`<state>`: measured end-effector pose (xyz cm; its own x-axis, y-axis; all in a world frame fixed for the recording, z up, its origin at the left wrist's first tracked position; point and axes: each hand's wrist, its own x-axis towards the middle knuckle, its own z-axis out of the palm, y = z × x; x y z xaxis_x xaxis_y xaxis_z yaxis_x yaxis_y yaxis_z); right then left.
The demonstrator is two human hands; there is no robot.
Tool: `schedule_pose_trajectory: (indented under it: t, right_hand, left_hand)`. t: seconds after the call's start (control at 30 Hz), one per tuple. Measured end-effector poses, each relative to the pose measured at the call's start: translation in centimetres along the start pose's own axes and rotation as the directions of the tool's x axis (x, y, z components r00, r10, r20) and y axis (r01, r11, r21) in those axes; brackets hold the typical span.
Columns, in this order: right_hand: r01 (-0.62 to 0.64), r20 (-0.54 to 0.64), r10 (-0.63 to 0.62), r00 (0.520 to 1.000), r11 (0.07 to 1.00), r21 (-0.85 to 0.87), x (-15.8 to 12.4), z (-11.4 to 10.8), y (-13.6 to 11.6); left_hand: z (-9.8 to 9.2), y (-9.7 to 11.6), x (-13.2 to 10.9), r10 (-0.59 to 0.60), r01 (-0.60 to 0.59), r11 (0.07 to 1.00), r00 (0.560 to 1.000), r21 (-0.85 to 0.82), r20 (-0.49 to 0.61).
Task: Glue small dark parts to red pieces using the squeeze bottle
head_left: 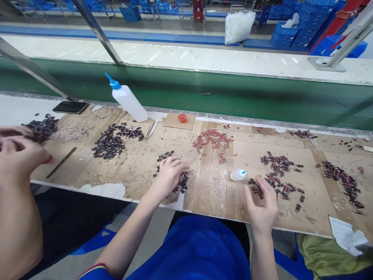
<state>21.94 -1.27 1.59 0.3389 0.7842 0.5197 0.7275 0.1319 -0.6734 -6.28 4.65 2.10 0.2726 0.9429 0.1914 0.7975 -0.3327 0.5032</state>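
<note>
Over a small pile of black parts point(183, 182) lies my left hand point(170, 173); its fingers stretch out to the right, and the thumb is hidden. My right hand point(264, 204) rests at a heap of small black-and-red parts point(281, 165), with thumb and fingers apart and nothing visible between them. Just left of that hand, a small white bottle with a blue tip point(238, 175) lies on its side. Between and beyond my hands is a spread of small red pieces point(214, 139).
A co-worker's hands point(20, 151) are at the far left. A large white squeeze bottle point(131, 102) leans near a phone point(70, 107) and another black pile point(109, 144). A red cap point(182, 118) sits on cardboard point(169, 121). Behind runs a green conveyor belt point(233, 97).
</note>
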Motion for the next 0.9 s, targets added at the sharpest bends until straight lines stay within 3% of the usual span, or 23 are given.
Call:
schedule_pose_trajectory:
  t: [0.1,0.2,0.37,0.47,0.57,0.73,0.9]
  right_hand:
    - [0.071,0.094,-0.069,0.993,0.997,-0.021,0.4,1.7,-0.3]
    - [0.029,0.165,-0.032,0.986,0.999,0.024,0.5,3.1,-0.5]
    - [-0.229,0.236,0.175,0.956,0.947,0.226,0.0,3.7,-0.3]
    - [-0.438,0.286,0.35,0.892,0.824,0.36,-0.5,3.5,-0.3]
    - [-0.522,0.295,0.431,0.853,0.707,0.477,-0.7,3.2,-0.3]
    - [-0.517,0.28,0.439,0.854,0.656,0.549,0.0,2.5,-0.3]
    - [-0.559,0.311,0.476,0.823,0.583,0.589,0.4,2.1,-0.7]
  left_hand:
    - [-0.4,-0.3,0.0,0.077,-0.083,0.993,0.994,0.079,0.078]
    - [-0.1,0.0,0.2,0.117,-0.135,0.983,0.984,0.125,0.137]
    - [0.3,-0.5,0.7,0.019,-0.042,0.993,0.98,0.113,0.198]
    - [-0.1,-1.0,0.9,0.009,-0.025,0.998,0.968,0.062,0.252]
    - [-0.9,-1.4,0.8,0.044,-0.061,0.997,0.955,0.048,0.293]
    - [-1.3,-1.5,0.7,0.128,-0.141,0.99,0.949,0.024,0.288]
    - [0.3,0.2,1.0,0.135,-0.126,0.99,0.976,-0.064,0.17]
